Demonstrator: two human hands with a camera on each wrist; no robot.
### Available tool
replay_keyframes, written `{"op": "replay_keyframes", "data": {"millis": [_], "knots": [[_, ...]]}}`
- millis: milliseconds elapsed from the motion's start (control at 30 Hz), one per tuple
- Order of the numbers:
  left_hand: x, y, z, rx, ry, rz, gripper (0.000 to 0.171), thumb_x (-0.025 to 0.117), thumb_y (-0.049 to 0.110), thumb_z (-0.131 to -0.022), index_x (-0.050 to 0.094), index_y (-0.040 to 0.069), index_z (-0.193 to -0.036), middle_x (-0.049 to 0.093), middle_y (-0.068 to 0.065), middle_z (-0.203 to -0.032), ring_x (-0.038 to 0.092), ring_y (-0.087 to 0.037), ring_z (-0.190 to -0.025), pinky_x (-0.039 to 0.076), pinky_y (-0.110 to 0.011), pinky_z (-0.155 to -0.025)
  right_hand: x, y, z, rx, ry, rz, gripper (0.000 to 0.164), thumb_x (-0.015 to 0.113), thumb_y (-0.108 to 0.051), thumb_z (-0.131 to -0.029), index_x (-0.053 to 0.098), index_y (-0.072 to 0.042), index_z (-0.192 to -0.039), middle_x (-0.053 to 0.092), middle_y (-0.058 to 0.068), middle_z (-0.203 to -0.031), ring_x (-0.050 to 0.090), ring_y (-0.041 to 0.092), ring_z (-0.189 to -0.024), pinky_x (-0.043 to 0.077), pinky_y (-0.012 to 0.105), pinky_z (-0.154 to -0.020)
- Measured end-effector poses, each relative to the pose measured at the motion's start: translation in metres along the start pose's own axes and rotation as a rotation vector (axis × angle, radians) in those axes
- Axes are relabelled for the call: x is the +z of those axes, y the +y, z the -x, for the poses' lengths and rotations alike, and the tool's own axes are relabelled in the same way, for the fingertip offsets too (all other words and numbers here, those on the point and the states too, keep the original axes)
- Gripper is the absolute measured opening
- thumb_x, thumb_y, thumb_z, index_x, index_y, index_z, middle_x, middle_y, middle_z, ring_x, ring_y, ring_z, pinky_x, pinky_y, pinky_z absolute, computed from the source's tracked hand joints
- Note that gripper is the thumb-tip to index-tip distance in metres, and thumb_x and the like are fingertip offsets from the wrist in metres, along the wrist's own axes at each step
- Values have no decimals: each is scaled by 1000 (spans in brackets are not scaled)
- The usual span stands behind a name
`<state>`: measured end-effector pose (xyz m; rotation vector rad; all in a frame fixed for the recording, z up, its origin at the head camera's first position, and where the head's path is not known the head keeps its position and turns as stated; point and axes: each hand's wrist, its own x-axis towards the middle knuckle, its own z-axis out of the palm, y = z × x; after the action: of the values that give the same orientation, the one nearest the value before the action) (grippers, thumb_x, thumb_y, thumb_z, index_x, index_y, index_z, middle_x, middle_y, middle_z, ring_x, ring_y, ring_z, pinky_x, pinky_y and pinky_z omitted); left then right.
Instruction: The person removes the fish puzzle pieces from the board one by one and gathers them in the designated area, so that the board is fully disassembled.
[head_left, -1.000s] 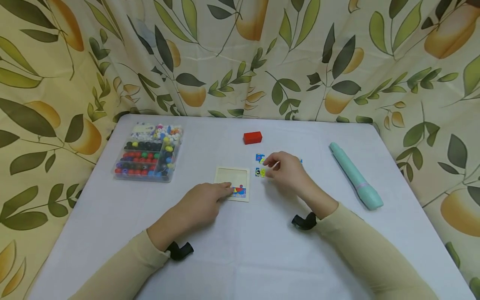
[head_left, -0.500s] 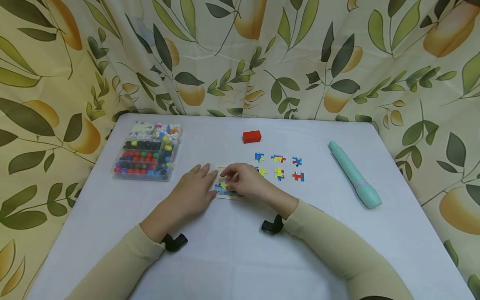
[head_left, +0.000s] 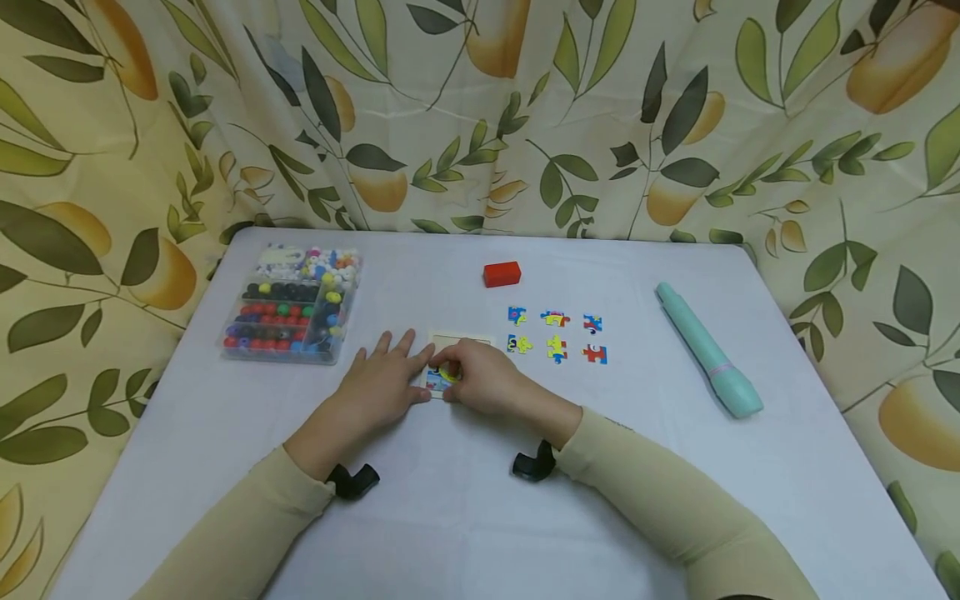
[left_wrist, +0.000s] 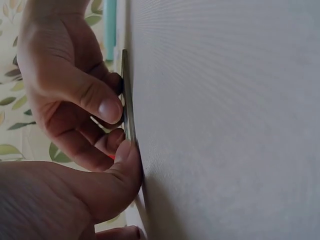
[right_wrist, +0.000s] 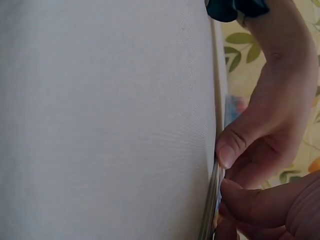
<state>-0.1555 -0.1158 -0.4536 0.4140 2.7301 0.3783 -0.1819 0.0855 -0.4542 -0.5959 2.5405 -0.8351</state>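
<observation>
A small pale puzzle tray (head_left: pixel 461 338) lies in front of me, with blue and yellow picture pieces (head_left: pixel 437 381) showing at its lower left. My left hand (head_left: pixel 378 387) rests at its left side, fingers spread and thumb against the edge. Over the tray, my right hand (head_left: pixel 483 377) bends its fingers and thumb onto a jigsaw piece, which they mostly cover. In the left wrist view, the left thumb (left_wrist: pixel 127 165) touches the tray's thin edge (left_wrist: pixel 129 110). Several loose jigsaw pieces (head_left: pixel 557 348) lie in two rows to the right.
A clear compartment box of coloured beads (head_left: pixel 288 308) stands at the back left. Behind the loose pieces is a red block (head_left: pixel 502 274). A mint-green tapered case (head_left: pixel 708 350) lies at the right. Patterned cloth (head_left: pixel 480 117) hangs behind the white table.
My right hand has moved left from the loose pieces onto the tray, and its fingers have lowered there. My left hand has shifted from pressing a piece to the tray's left edge, fingers spreading.
</observation>
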Motion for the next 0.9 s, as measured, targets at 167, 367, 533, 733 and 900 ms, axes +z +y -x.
{"op": "replay_keyframes", "data": {"millis": [167,367,533,733,900], "knots": [[-1,3,-1,-32,1,7,78,74,48,-100,41,28,-167,25,-13,-179,17,-50,-166,23,-78,-126,1,-3,1,26,10,4,41,88,-14,-88,79,-17,-127,69,0,-105,62,16,-99,54,36,-90],[-2,3,-1,-39,4,16,79,75,48,-99,41,28,-167,25,-12,-179,16,-49,-166,22,-78,-127,0,-7,1,58,6,-9,36,89,-15,-87,80,-17,-122,68,1,-107,62,17,-99,54,37,-90],[-3,3,0,-40,8,32,79,76,48,-98,43,28,-167,26,-13,-179,16,-49,-166,22,-78,-127,3,-9,2,63,17,-2,36,89,-17,-87,77,-18,-121,66,3,-110,61,19,-103,54,38,-90],[-2,4,0,-38,5,37,79,76,47,-98,42,27,-167,26,-13,-179,15,-49,-166,20,-79,-127,7,-10,6,69,48,-20,34,85,-14,-89,74,-23,-120,65,4,-116,62,20,-108,55,40,-93],[-2,3,-1,-38,9,34,78,75,48,-99,42,28,-167,25,-13,-179,15,-48,-166,19,-79,-127,9,-8,7,65,95,-68,30,82,-10,-92,76,-22,-119,68,0,-110,62,18,-102,55,37,-91]]}}
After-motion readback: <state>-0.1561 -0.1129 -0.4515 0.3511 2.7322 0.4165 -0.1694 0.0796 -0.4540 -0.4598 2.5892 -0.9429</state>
